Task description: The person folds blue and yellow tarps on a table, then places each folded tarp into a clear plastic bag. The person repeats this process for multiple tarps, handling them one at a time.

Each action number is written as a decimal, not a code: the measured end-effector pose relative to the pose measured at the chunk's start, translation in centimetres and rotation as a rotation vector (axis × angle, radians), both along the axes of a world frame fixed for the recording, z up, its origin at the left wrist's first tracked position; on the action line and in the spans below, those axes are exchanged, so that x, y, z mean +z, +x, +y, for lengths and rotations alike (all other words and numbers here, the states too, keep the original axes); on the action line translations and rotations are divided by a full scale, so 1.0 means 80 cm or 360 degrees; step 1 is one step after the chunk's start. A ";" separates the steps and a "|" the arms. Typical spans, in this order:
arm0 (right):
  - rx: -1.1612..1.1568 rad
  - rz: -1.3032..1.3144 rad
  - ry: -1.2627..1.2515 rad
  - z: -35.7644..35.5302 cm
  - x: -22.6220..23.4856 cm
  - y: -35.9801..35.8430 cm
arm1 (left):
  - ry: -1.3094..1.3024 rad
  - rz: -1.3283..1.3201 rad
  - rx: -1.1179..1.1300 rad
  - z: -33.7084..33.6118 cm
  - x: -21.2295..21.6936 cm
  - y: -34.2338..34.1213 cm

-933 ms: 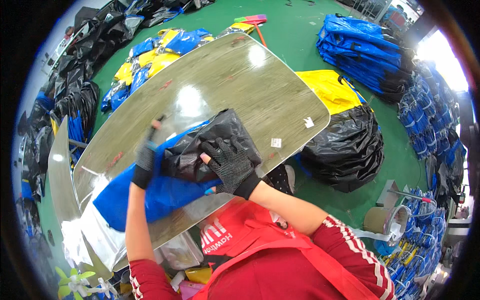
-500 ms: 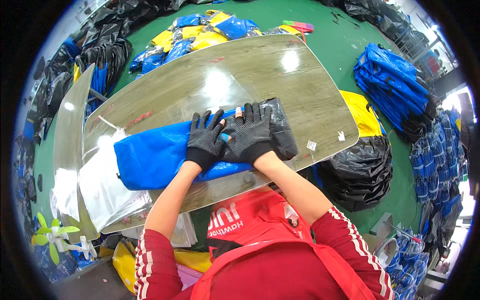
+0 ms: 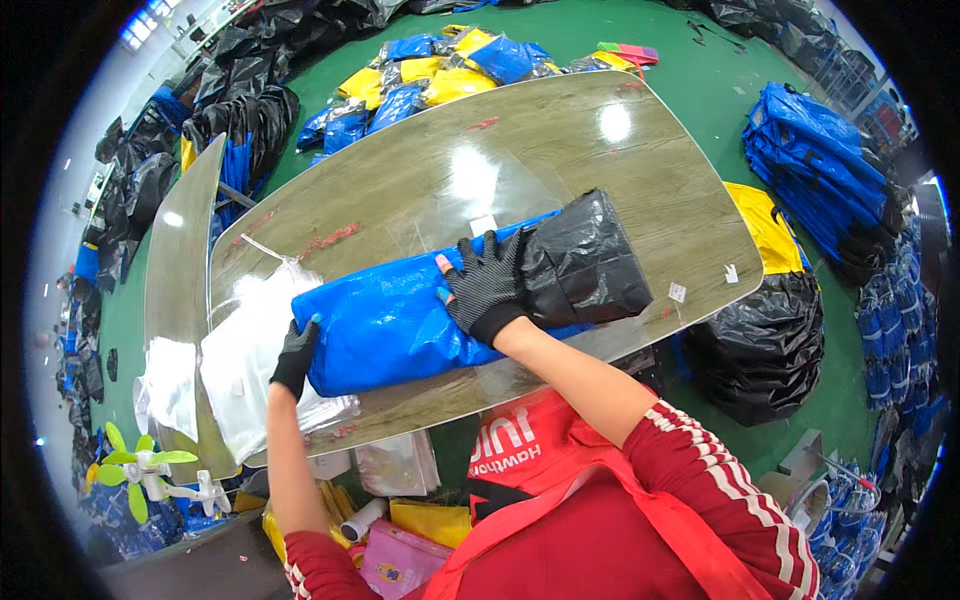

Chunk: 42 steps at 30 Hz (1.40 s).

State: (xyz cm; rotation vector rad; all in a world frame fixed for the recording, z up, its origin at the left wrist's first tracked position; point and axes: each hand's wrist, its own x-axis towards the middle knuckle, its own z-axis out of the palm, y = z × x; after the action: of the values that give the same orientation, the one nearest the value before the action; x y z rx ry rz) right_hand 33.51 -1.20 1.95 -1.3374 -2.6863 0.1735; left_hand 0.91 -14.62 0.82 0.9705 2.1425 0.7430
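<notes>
While a green floor [image 3: 690,60] spread out behind it, a wood-grain table [image 3: 570,130] with rounded corners stood in front of the person. Beyond its far edge lay a heap of blue and yellow packages [image 3: 462,85] on the floor, and to the right a gathered yellow-and-black bundle [image 3: 760,350] sat near the table's corner. A folded cover [image 3: 385,310] lay slantwise along the near side of the tabletop, its larger part blue and its right end shiny black. Just left of it a stack of clear plastic bags [image 3: 250,365] reached over the table's left edge. The right hand [image 3: 488,285], in a dotted black glove, was spread wide and flat on the blue part, beside the black end. The left hand [image 3: 297,355], gloved alike, touched the cover's left end, thumb against the blue; whether the fingers were closed on the edge, I could not tell. Near the table's right corner lay a small white label [image 3: 677,292].
</notes>
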 end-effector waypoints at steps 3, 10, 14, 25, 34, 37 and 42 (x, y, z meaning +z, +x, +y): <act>-0.0025 0.0095 0.0048 0.003 -0.016 0.000 | 0.0329 -0.0763 -0.0005 -0.023 0.023 -0.002; 0.0233 0.0850 0.0407 -0.028 -0.018 0.044 | 0.0330 -0.1216 0.0159 0.031 0.121 0.052; 0.0294 0.1201 -0.0182 -0.068 -0.029 0.086 | 0.0503 -0.1130 -0.0203 0.101 0.200 0.225; 0.0259 0.1927 -0.1489 -0.082 -0.047 0.132 | 0.1070 0.1125 -0.1898 0.199 0.062 0.470; -0.0031 0.1342 0.0127 0.025 0.070 0.241 | 0.0999 0.0220 -0.1774 0.195 0.016 0.451; -0.0164 0.1073 0.0346 0.070 0.023 0.235 | 0.1091 0.1075 -0.1342 0.164 0.025 0.395; -0.0088 0.0946 0.0336 0.067 -0.002 0.266 | 0.0314 -0.0958 0.0076 0.092 0.055 0.345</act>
State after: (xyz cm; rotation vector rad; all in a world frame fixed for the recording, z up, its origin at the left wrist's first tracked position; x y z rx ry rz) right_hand 54.82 4.13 1.77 -1.0816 -2.1050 0.2311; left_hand 28.54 -7.23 5.18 0.6768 1.5905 1.1226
